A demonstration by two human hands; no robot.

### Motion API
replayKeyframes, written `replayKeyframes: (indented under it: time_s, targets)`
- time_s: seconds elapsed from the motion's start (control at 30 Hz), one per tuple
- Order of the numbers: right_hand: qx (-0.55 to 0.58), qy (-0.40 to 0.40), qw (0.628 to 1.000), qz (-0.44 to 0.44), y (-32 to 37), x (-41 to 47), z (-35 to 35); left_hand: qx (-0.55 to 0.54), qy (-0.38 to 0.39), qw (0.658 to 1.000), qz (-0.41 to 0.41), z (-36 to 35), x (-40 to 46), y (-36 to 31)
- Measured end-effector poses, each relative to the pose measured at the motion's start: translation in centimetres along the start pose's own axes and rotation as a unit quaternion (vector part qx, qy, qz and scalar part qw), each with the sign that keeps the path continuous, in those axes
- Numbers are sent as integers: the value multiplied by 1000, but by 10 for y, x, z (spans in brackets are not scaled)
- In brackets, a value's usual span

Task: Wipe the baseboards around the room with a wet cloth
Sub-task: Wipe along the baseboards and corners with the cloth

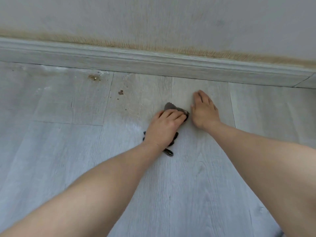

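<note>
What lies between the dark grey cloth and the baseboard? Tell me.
Only bare pale wood-look floor separates the dark grey cloth, under the left hand, from the grey moulded baseboard, as the head view shows.

The 1 camera on my head looks forward and down, close over the pale grey wood-plank floor (68, 151), facing the grey moulded baseboard (153, 64).

Soft, even daylight is seen; shadows are faint, detail is slightly blurred, and straight lines are bowed at the edges.
</note>
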State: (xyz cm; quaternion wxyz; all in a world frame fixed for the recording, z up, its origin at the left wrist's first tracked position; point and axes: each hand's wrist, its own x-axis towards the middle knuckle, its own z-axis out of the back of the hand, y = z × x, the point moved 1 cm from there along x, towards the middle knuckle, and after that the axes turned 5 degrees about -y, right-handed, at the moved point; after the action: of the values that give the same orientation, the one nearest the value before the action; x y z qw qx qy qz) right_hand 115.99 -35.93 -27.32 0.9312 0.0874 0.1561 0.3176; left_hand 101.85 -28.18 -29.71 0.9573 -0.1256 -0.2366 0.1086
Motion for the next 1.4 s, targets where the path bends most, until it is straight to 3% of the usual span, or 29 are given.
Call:
replayKeyframes:
  time_s: [0.07,0.27,0.7,0.87,1.03,1.27,1.4]
  targets:
    - [-5,-12,1000,13,4,-4,-3,44,16,999,-22,12,2,30]
    - [5,-20,998,55,47,3,-2,84,42,986,136,46,4,124]
    - [-98,35,975,198,97,54,-2,38,-20,984,172,44,7,123]
    - [-97,-16,967,233,94,57,-21,84,-39,985,148,40,5,126]
    - [-67,-76,961,256,86,57,-34,113,2,983,145,40,10,124]
    - [-47,-80,963,252,84,60,-39,89,135,957,242,47,46,104]
    - [-47,-79,963,253,83,62,-39,112,178,947,241,47,51,103]
